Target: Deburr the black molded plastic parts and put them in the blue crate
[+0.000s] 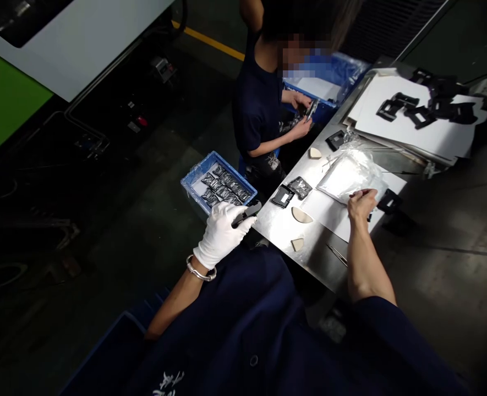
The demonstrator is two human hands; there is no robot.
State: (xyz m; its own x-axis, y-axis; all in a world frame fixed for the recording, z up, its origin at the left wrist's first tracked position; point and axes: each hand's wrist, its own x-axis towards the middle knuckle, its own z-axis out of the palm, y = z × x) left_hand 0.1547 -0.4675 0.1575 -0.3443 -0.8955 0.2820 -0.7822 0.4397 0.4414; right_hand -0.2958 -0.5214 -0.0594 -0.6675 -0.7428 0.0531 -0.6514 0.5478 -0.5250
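My left hand (220, 235), in a white glove with a metal bangle at the wrist, grips a small black plastic part (246, 214) above the table's near corner. My bare right hand (362, 203) pinches the edge of a clear plastic bag (348, 175) lying on a white sheet on the steel table (276, 225). Two black frame parts (283, 196) lie side by side near the table's left edge. Beige crescent-shaped pieces (301, 215) rest between my hands. Metal tweezers (336, 254) lie below my right forearm.
A blue crate (218, 184) of black bagged parts stands left of the table. Opposite me, a co-worker (257, 104) handles a part over another blue crate (321, 82). Black parts lie on white sheets (416, 110) at the table's far end. A green-and-white machine (20, 71) stands at the upper left.
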